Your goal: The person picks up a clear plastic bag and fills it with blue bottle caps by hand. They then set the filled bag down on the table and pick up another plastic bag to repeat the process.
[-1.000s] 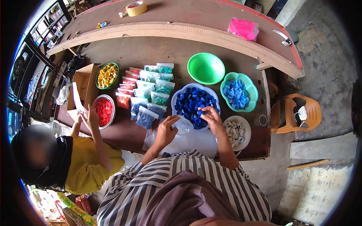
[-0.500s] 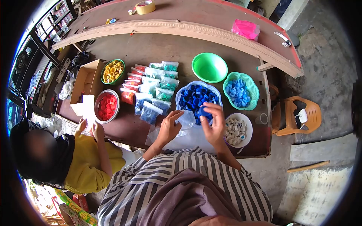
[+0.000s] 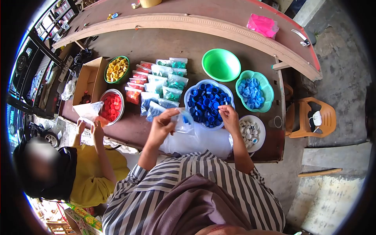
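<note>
My left hand (image 3: 161, 127) pinches the top of a clear plastic bag (image 3: 186, 126), which hangs left of the dark blue caps and shows some blue inside. Over the right edge of the basket (image 3: 188, 88) of dark blue caps (image 3: 208, 102), my right hand (image 3: 230, 118) has its thumb and fingertips together; what they hold, if anything, is too small to tell. Clear plastic bags (image 3: 199, 145) lie at the table's front edge. Left of the basket stand rows of filled bags with red (image 3: 133, 95), green (image 3: 171, 94) and blue (image 3: 154, 111) contents.
A green bowl (image 3: 221, 64), a basket of light blue caps (image 3: 250, 94) and a bowl of white caps (image 3: 256, 145) stand right. At left are yellow caps (image 3: 116, 70), red caps (image 3: 112, 107), a cardboard box (image 3: 91, 80) and a co-worker (image 3: 92, 172) holding a bag.
My left hand has moved left and up with the bag. My right hand has moved right, and the blue cap it held is no longer visible in it.
</note>
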The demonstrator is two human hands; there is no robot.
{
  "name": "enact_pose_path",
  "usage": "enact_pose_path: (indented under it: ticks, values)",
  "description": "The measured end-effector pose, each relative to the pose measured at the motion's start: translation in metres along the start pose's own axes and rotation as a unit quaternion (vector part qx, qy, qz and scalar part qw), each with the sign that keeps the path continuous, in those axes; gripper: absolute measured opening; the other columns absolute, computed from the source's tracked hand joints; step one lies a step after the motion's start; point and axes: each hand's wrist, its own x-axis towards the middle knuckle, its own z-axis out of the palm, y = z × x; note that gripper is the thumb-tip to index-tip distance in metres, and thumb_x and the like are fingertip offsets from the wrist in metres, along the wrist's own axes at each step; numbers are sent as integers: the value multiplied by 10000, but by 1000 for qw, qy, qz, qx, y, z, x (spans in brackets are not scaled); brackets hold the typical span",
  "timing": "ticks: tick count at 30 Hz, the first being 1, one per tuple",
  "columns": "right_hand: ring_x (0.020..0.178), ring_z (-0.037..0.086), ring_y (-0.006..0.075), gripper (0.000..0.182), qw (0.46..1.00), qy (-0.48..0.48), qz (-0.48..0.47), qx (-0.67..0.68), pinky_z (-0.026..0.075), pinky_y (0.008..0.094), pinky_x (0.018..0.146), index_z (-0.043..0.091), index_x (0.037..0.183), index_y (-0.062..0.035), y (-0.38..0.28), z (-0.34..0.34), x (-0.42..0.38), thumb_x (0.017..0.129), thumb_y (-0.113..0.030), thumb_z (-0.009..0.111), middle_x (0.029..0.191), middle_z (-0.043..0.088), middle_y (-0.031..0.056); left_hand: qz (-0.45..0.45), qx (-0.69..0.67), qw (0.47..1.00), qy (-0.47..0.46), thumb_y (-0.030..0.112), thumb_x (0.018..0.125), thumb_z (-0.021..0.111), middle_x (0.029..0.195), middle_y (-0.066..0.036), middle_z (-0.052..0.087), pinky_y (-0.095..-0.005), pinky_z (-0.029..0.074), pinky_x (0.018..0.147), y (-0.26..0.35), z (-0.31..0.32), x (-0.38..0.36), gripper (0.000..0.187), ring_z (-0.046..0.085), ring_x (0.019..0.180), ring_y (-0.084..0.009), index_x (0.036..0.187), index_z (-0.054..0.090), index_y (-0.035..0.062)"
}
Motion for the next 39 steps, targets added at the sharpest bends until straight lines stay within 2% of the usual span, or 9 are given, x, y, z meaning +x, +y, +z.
enact_pose_path:
  ticks: [5, 10, 12, 19, 26, 29, 31, 36, 39]
  values:
    - [997, 637, 204, 476, 934, -169, 181, 258, 497, 322, 882, 581, 1192, -6, 16, 35, -8, 998, -427, 473, 1133, 640, 134, 83, -203, 975, -38, -78, 750, 605, 1191, -125, 628, -298, 503, 874, 21, -30, 0, 404, 614, 1052, -199, 1132, 676, 30]
    - [1203, 548, 288, 659, 635, -316, 296, 640, 443, 443, 1000, 417, 1379, -43, -9, 73, -11, 969, -559, 417, 1311, 555, 165, 48, -247, 967, -24, -11, 783, 673, 1131, -113, 648, -326, 529, 859, -2, -49, 7, 296, 628, 1011, -202, 1075, 691, 34]
    - [1190, 560, 300, 531, 709, -210, 266, 619, 441, 444, 1014, 462, 1338, -51, -15, 78, -11, 976, -439, 492, 1297, 568, 131, 46, -262, 964, -10, -8, 785, 674, 1127, -109, 650, -332, 532, 856, -12, -55, 6, 277, 630, 1006, -204, 1057, 694, 37]
    - [1107, 608, 257, 279, 689, -152, 268, 656, 501, 447, 951, 572, 1182, -51, 10, 61, -5, 906, -88, 593, 1149, 628, 101, 35, -272, 961, 23, 1, 773, 680, 1148, -105, 651, -355, 531, 864, -52, -73, 0, 274, 633, 1007, -217, 1039, 696, 61]
    - [1016, 626, 219, 263, 688, -156, 288, 648, 512, 425, 918, 604, 1150, -60, 30, 59, -10, 889, -92, 625, 1131, 638, 90, 2, -238, 970, 40, 15, 771, 669, 1149, -110, 652, -348, 526, 872, -57, -78, 2, 289, 631, 1011, -214, 1055, 696, 64]
    - [954, 639, 197, 315, 786, -228, 308, 485, 517, 361, 871, 607, 1175, -44, 11, 47, -9, 876, -121, 662, 1100, 658, 84, -3, -201, 979, 27, -8, 772, 613, 1165, -117, 644, -361, 514, 890, -33, -79, 3, 322, 627, 1023, -220, 1081, 690, 43]
    - [918, 646, 180, 355, 964, -163, 131, 166, 513, 308, 822, 609, 1191, -30, 40, 49, -4, 865, -145, 688, 1066, 677, 84, 13, -133, 990, -48, -39, 773, 569, 1185, -115, 631, -342, 504, 889, -12, -70, 5, 358, 620, 1026, -215, 1111, 674, 9]
    - [813, 574, 266, 155, 992, 54, -75, -87, 472, 389, 761, 641, 956, -82, 53, 40, 29, 812, -30, 659, 888, 606, 92, -112, 99, 987, -56, -51, 765, 539, 1170, -100, 615, -203, 414, 511, 8, -40, 8, 397, 519, 601, -49, 1144, 654, -24]
    - [875, 557, 286, 178, 970, 59, -147, -183, 459, 393, 805, 643, 964, -85, 48, 44, 47, 799, -22, 666, 911, 588, 86, -57, 195, 977, -68, -82, 751, 508, 1194, -104, 612, -214, 461, 538, 6, -19, 16, 440, 559, 599, -70, 1163, 644, -13]
